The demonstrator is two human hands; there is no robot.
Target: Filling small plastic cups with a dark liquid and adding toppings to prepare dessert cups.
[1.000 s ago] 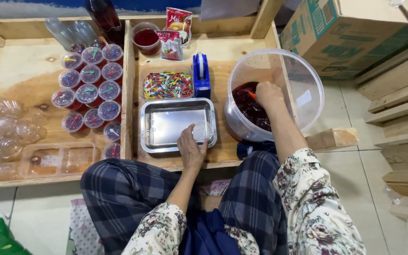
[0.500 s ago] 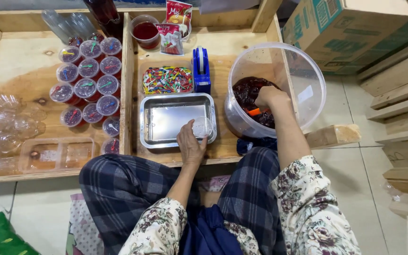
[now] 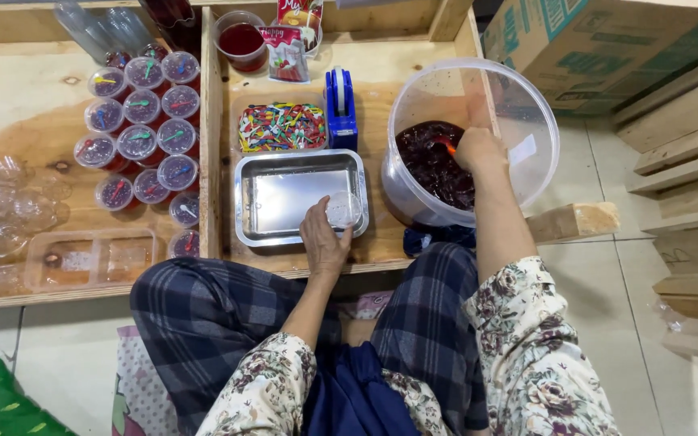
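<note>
left hand [image 3: 323, 239] holding small cup [image 3: 342, 210] over tray's [image 3: 252, 234] right edge

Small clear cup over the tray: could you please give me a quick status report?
Left hand holds small clear cup over steel tray. Right hand in large tub, on orange spoon. Nothing between.

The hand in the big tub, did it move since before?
Yes. The right hand was on the dark jelly at the tub's near-left side; now it is nearer the middle.

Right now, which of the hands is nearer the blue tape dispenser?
Left. The left hand holds a small clear cup over the steel tray, below the blue tape dispenser; the right hand is inside the big tub.
</note>
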